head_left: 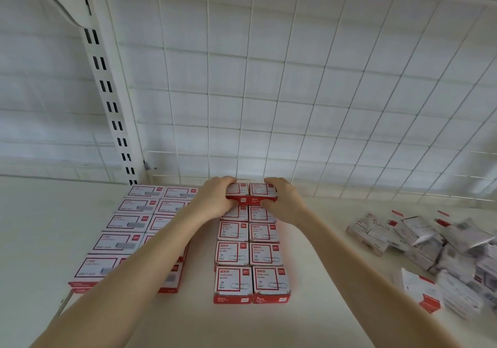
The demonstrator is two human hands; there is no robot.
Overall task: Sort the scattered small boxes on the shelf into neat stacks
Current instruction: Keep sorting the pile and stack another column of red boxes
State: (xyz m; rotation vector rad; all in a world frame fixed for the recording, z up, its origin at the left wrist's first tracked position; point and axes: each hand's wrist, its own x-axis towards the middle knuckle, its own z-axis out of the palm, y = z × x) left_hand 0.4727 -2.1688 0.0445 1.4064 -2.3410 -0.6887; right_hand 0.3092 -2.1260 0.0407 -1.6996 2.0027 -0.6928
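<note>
We see the left hand (213,202) and right hand (283,204) with fingers (228,181) curled over the rear pair of paper-clip boxes (251,194), grasping it at the back of the shelf (242,326). What lies beneath the pair is hidden. Just nearer than the fingers runs the two-wide paper-clip row (250,256). The left forearm covers part of the staple-box block (126,224) left of them. Well right of the fingers, the loose pile (419,242) is blurred and cut off at the frame edge.

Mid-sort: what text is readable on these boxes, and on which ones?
"回形针", "PAPER CLIPS", "3#": tops of the front paper-clip boxes.
"STAPLES": scattered boxes at right.
Too blurred to read: left flat boxes.
Too small to read: rear pair, gripped by left hand and right hand.
All smaller print: unreadable.
</note>
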